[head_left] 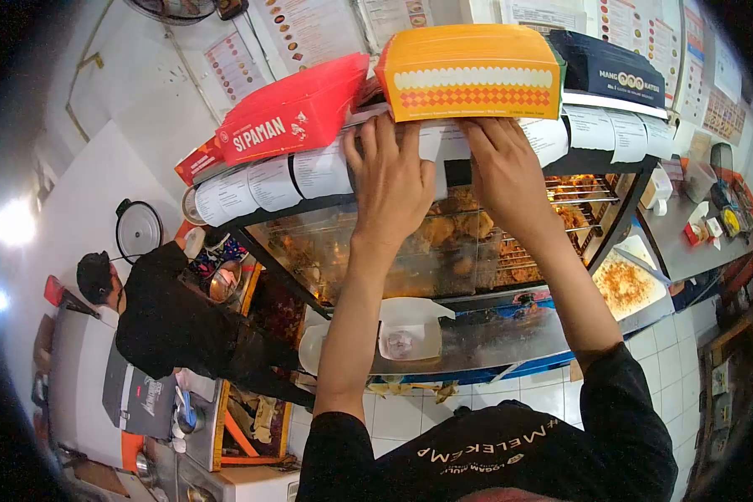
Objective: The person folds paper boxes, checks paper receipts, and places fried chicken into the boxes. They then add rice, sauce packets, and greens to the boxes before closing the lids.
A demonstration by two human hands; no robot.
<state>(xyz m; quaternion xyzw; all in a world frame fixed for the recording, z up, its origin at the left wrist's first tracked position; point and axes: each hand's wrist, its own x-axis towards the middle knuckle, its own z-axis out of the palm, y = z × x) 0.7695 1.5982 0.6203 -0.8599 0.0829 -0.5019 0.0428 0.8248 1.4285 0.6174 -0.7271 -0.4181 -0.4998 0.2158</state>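
Note:
Both my arms reach up to the top of a glass display case [376, 243] with fried food inside. My left hand [389, 171] has its fingertips at the lower left edge of a stack of yellow boxes [477, 71]. My right hand [506, 167] touches the same stack's lower edge, its fingers bent and their tips hidden beneath. Whether either hand grips the stack cannot be made out. A red stack of boxes [293, 109] lies left of the yellow one, a black stack [615, 71] right of it. Paper slips [272, 182] hang along the case's top edge.
An open white box [410, 330] stands on the metal counter below the case. A tray of crumbs [627, 280] with a utensil is at the right. Another person in black [180, 309] is at the left, near a round lid [139, 231].

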